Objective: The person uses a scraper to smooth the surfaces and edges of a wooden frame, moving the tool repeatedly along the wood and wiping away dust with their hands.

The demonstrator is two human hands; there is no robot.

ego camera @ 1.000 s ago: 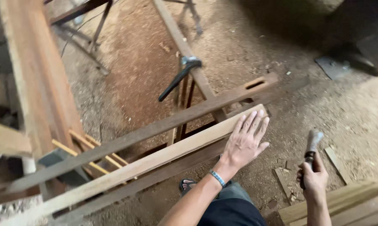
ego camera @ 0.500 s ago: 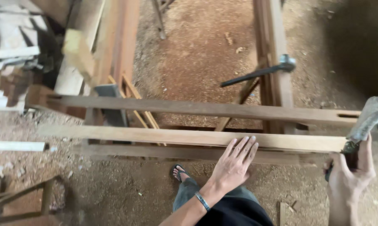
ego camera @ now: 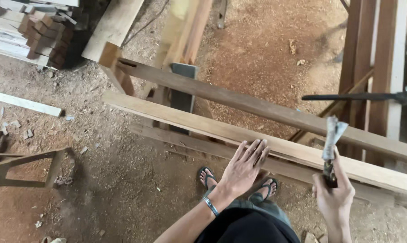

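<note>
Sawdust-strewn dirt floor (ego camera: 122,180); stacked timber (ego camera: 32,31) upper left. Pale plank (ego camera: 176,118) runs diagonally on trestles; left hand (ego camera: 244,168), fingers spread flat, rests on its near edge. Right hand (ego camera: 333,198) is clamped around a hammer (ego camera: 331,144), held raised above the plank.

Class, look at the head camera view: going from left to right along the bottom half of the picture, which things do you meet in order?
Wooden stand → left hand flat on the pale plank → right hand gripping a hammer.
</note>
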